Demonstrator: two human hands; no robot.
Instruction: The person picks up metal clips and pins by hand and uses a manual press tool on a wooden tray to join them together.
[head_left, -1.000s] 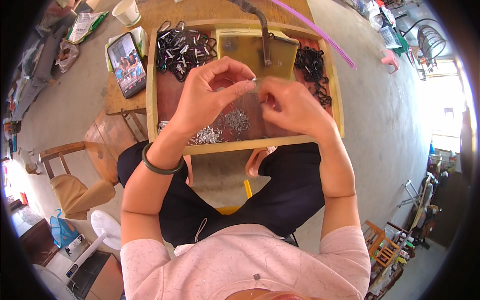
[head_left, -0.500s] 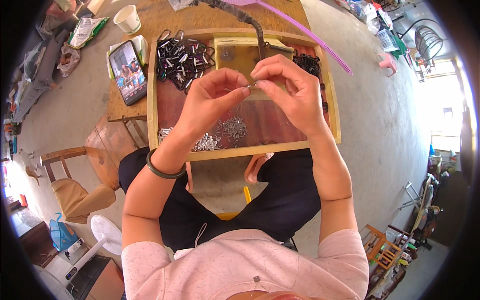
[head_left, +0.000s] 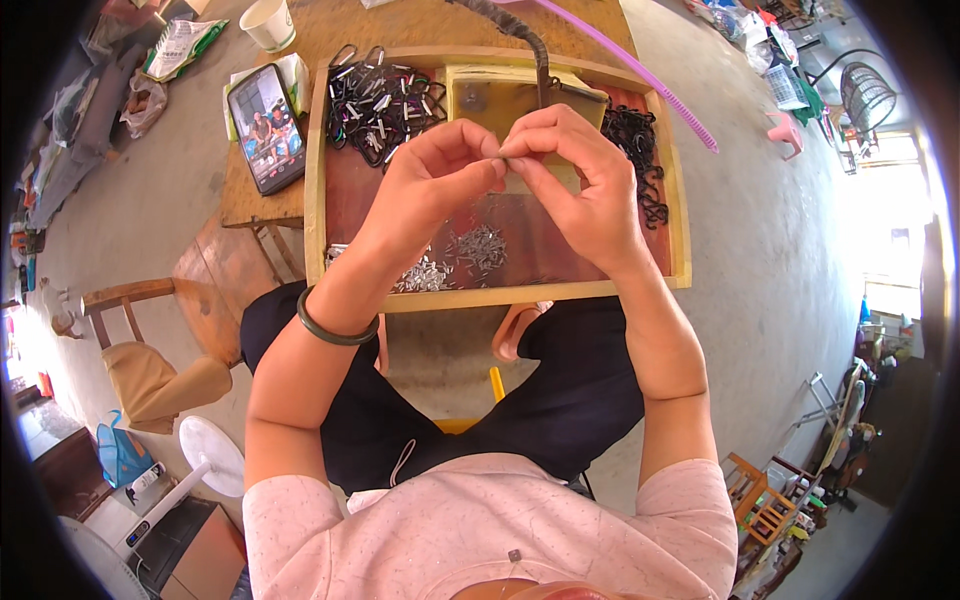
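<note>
My left hand (head_left: 432,188) and my right hand (head_left: 582,185) meet fingertip to fingertip above a wooden-rimmed tray (head_left: 545,292). Both pinch thumb against index finger. Whatever sits between the tips is tiny and mostly hidden, too small to name. Behind my left hand lies a heap of black snap hooks (head_left: 375,108) with silver gates. Beyond my right hand are more black hooks (head_left: 630,132) at the tray's right side. Small silver pins (head_left: 480,248) lie loose below my hands, with brighter short silver pieces (head_left: 425,275) next to them, partly behind my left wrist.
A yellowish block (head_left: 492,98) with a dark wrapped lever (head_left: 518,32) stands at the tray's back. Left of the tray, a phone (head_left: 266,130) leans on a packet on the wooden table (head_left: 262,208), near a paper cup (head_left: 267,25). A purple plastic strip (head_left: 640,75) crosses the back right corner.
My fingertips have come closer together, and the small shiny bit visible between them before is now mostly covered. The tray appears slightly higher and further right in view.
</note>
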